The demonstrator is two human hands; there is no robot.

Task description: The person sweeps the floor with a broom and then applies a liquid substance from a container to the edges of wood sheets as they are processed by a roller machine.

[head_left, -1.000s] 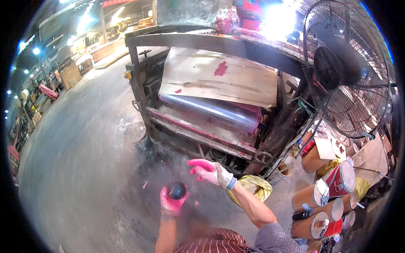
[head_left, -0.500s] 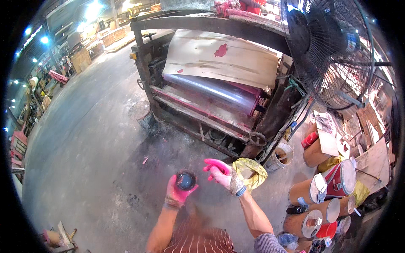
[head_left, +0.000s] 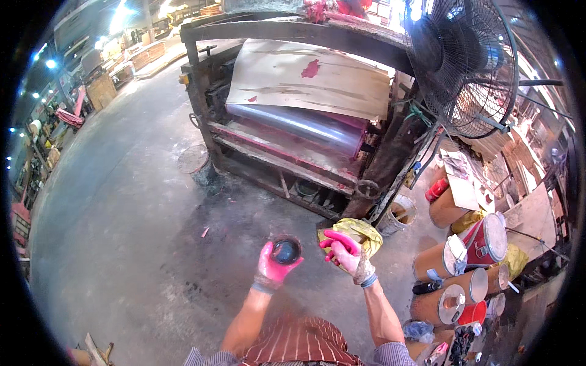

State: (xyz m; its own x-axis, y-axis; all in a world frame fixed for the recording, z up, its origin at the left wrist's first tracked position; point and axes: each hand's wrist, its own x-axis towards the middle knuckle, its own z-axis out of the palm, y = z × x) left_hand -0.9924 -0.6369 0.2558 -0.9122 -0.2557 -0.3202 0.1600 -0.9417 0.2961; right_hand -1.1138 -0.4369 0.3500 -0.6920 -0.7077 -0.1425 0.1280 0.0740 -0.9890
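A small dark round bowl (head_left: 285, 249) rests in my left hand (head_left: 272, 271), whose gloved fingers and thumb, pink with stain, curl around its side. Its inside looks dark with a bluish shine; what it contains I cannot make out. To the right of it, my right hand (head_left: 345, 254) is held up in a stained glove. The fingers there are partly stretched out and nothing shows in them. Behind that hand, a yellow sack (head_left: 369, 236) with an open top stands on the floor; the hand overlaps it in view, and contact cannot be made out.
Ahead stands a roller machine (head_left: 293, 129) with a pale sheet (head_left: 342, 82) over its rollers. A large fan (head_left: 464, 67) is at the upper right. A white bucket (head_left: 400, 213) stands by the machine, another bucket (head_left: 198, 165) at its left. Several drums (head_left: 430, 262) line the right.
The view has turned slightly right. My right hand has moved right, away from the bowl, and now overlaps the yellow sack. My left hand still holds the bowl.
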